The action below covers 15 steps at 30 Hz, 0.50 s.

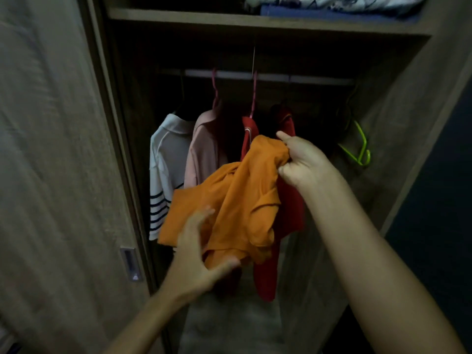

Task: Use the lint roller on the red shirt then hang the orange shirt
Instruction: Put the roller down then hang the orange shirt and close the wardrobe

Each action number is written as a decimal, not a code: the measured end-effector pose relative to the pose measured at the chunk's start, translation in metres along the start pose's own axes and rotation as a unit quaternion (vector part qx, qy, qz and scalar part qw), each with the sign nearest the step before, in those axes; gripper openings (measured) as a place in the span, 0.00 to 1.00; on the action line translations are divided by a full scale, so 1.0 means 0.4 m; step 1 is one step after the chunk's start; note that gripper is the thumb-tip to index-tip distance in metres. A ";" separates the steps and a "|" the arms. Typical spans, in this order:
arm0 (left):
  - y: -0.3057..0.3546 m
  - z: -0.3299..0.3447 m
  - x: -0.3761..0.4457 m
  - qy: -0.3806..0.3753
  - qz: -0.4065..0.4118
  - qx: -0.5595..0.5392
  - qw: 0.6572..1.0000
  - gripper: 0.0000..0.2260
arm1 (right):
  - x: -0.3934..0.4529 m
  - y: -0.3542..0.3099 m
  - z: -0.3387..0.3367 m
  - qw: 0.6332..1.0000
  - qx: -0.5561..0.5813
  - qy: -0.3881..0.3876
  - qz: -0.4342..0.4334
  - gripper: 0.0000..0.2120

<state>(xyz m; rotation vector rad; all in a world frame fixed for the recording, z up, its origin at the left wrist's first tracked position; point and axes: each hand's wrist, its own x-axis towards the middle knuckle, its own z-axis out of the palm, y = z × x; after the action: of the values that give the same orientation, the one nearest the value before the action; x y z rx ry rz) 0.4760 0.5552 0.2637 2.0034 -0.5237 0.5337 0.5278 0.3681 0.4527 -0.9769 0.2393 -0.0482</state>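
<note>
I hold a crumpled orange shirt (237, 200) in front of an open wardrobe. My right hand (304, 162) grips its upper part in a fist, forefinger sticking out. My left hand (199, 254) is at the lower hem, fingers spread and thumb under the cloth, loosely touching it. Behind the orange shirt the red shirt (288, 215) hangs on a pink hanger (253, 98) from the rail (281, 78). No lint roller is in view.
A white striped shirt (166, 175) and a pink shirt (204, 152) hang to the left. An empty green hanger (357, 146) hangs at the far right of the rail. The sliding door (63, 175) stands at left. Folded bedding (332, 6) lies on the top shelf.
</note>
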 end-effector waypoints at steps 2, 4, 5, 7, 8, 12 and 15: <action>-0.056 0.065 -0.023 -0.015 0.014 0.103 0.994 0.47 | 0.006 -0.010 0.029 0.999 0.021 0.015 0.028 0.11; -0.106 0.094 -0.001 -0.030 -0.014 0.122 0.992 0.40 | 0.022 -0.016 0.047 0.999 0.033 0.019 0.039 0.11; -0.115 0.097 0.014 -0.034 -0.029 0.115 0.992 0.36 | 0.031 -0.019 0.052 0.999 0.034 0.026 0.032 0.10; -0.124 0.118 0.033 -0.063 -0.041 0.087 0.993 0.33 | 0.038 -0.033 0.055 0.998 0.053 0.035 0.015 0.11; -0.104 0.135 0.033 -0.091 -0.042 0.062 0.993 0.32 | 0.042 -0.041 0.053 0.996 0.085 0.037 0.004 0.12; 0.020 0.192 -0.003 -0.143 -0.025 0.026 0.989 0.25 | 0.012 -0.068 0.042 0.987 0.153 0.045 -0.031 0.12; 0.030 0.169 0.026 -0.102 -0.079 0.013 0.992 0.15 | 0.018 -0.076 0.002 0.982 0.172 0.061 -0.050 0.14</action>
<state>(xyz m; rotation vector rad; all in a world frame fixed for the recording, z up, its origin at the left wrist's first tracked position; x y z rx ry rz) 0.4880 0.4886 0.2482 2.1154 -0.4780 0.2414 0.5369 0.3504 0.4770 -0.6410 0.2829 -0.2347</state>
